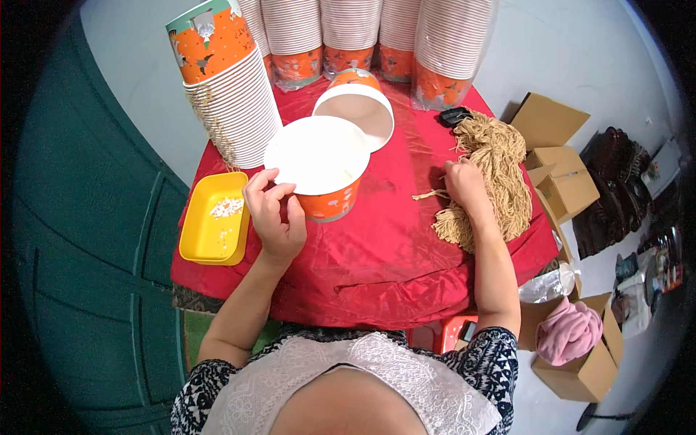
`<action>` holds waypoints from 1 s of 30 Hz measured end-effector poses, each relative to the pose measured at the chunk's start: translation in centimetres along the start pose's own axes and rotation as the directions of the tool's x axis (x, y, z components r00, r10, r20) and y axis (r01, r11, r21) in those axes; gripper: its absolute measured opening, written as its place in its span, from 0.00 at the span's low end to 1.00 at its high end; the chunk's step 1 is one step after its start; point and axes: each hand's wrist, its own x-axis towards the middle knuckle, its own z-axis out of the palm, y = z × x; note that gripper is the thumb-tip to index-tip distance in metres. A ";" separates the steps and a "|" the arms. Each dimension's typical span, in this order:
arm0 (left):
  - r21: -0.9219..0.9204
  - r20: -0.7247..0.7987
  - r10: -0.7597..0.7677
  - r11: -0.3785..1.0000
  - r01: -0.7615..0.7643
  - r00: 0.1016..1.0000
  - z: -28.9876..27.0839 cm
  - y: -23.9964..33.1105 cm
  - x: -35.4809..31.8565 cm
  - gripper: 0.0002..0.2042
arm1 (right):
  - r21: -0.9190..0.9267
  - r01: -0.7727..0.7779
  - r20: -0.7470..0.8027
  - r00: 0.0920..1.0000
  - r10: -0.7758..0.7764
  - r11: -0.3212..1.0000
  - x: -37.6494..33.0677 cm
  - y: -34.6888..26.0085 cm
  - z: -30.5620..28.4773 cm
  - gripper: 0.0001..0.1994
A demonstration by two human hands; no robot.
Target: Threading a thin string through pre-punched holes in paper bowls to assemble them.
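A white-lined paper bucket [330,205] with an orange printed outside stands upright on the red-covered table. My left hand [275,217] is at its near left rim, fingers apart and half bent, the fingertips by the edge and not wrapped round it. At the right lies a heap of tan cords [500,174]. My right hand [466,181] is closed in a pinch at the heap's left edge on a tan cord [431,194], whose loose end sticks out to the left. Its fingertips are partly hidden.
Behind the upright bucket another bucket [362,116] lies on its side. A tall leaning stack of buckets [235,109] and a yellow tray [192,235] with small white bits stand left. Wrapped bucket stacks [351,29] line the back. Cardboard boxes [569,181] sit right.
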 end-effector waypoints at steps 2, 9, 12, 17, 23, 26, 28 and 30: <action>0.005 0.001 -0.001 1.000 0.001 1.000 0.1 -0.1 -0.1 0.12 | -0.064 0.019 0.003 1.000 -0.019 0.998 -0.1 0.1 0.6 0.06; -0.001 0.013 -0.063 0.998 0.063 0.998 0.0 0.0 -0.1 0.09 | -0.102 0.041 -0.060 0.997 -0.047 0.994 0.0 0.0 1.4 0.06; -0.007 -0.023 -0.020 1.000 0.020 1.000 0.1 -0.3 -0.1 0.13 | -0.092 0.026 -0.062 0.998 -0.032 0.995 0.0 -0.1 1.7 0.05; -0.025 -0.058 -0.019 1.000 0.017 0.998 0.3 -0.2 0.0 0.13 | 0.023 -0.030 -0.017 0.999 0.031 0.999 -0.1 0.1 1.6 0.03; -0.052 -0.073 -0.013 0.999 0.010 0.997 0.3 0.0 0.1 0.12 | 0.288 0.090 -0.256 0.967 -0.014 0.953 -0.2 -3.0 -1.9 0.05; -0.058 -0.069 -0.009 0.998 0.005 0.998 0.2 0.1 0.1 0.12 | 0.398 0.119 -0.198 0.979 -0.041 0.910 -0.1 -5.5 -2.9 0.05; -0.057 -0.074 -0.004 0.998 0.000 0.997 0.1 0.1 0.0 0.13 | 0.503 0.071 -0.118 0.993 -0.014 0.862 -0.5 -8.2 -4.5 0.04; -0.058 -0.080 0.003 0.998 -0.008 0.997 0.1 0.1 0.0 0.13 | 0.493 0.103 -0.155 0.988 -0.030 0.864 -1.1 -11.0 -5.7 0.04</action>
